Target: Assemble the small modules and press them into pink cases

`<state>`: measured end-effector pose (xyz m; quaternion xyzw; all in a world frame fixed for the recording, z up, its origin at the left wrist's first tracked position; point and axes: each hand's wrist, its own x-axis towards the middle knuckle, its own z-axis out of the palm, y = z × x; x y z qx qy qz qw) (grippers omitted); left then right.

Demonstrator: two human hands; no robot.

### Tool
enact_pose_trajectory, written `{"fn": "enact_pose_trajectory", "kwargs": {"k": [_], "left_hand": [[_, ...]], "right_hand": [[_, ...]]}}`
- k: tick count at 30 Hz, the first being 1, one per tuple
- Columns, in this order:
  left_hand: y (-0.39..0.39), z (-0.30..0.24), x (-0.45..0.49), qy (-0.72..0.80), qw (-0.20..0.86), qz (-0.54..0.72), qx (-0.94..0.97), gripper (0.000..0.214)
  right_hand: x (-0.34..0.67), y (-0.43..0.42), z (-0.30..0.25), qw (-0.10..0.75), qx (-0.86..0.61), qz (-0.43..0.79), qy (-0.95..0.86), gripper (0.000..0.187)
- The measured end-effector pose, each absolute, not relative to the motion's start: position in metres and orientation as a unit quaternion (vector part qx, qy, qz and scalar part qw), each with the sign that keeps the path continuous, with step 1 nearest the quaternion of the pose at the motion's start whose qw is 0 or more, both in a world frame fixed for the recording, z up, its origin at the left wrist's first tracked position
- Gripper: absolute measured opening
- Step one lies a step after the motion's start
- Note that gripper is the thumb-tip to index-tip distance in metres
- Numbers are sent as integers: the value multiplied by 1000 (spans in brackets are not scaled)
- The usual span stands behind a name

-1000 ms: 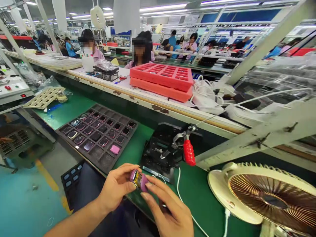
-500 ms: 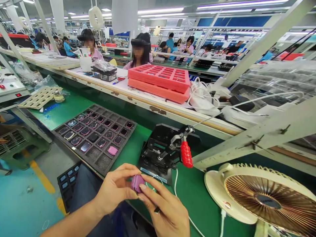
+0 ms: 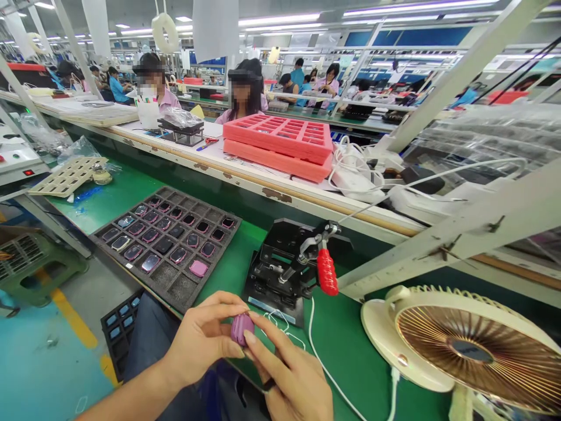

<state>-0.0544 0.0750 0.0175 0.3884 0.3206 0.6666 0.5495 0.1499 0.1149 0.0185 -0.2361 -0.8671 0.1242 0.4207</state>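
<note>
Between my two hands is a small purple watch case [image 3: 242,330], turned edge-on. My left hand [image 3: 205,333] pinches it from the left with thumb and fingers. From the right, the thumb and fingertips of my right hand [image 3: 289,365] close on it too; a dark band shows on one finger. Just beyond my hands lies a dark foam tray [image 3: 173,280] with watch cases in many pockets, most with dark screens. One pink case [image 3: 198,268] shows a plain pink face. A black clamp fixture [image 3: 274,275] with a red handle [image 3: 326,272] stands right of the tray.
A cream fan [image 3: 464,348] stands at the right, beside a white cable [image 3: 312,333]. Stacked red foam trays [image 3: 278,146] rest on the raised shelf. A beige tray [image 3: 65,175] lies at the far left of the green bench. Several people sit beyond the shelf.
The purple watch case has turned slightly in my fingers, and my right thumb has shifted on it. Both hands keep their hold. The whole view has shifted a little.
</note>
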Motion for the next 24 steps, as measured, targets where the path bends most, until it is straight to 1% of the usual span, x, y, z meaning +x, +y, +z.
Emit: {"fn": "enact_pose_trajectory", "kwargs": {"k": [3, 6, 13, 19, 24], "left_hand": [[74, 19, -53, 327, 547, 666, 387, 48], [74, 19, -51, 325, 541, 674, 385, 48], [73, 16, -46, 328, 547, 672, 376, 49], [76, 10, -45, 347, 561, 661, 358, 52], [73, -6, -25, 357, 541, 673, 357, 40]], "right_hand": [[152, 112, 21, 409, -244, 91, -874, 73], [153, 111, 21, 403, -245, 79, -878, 78], [155, 112, 19, 405, -233, 70, -881, 80], [151, 110, 16, 392, -233, 55, -888, 86], [154, 115, -17, 403, -233, 16, -885, 80]]}}
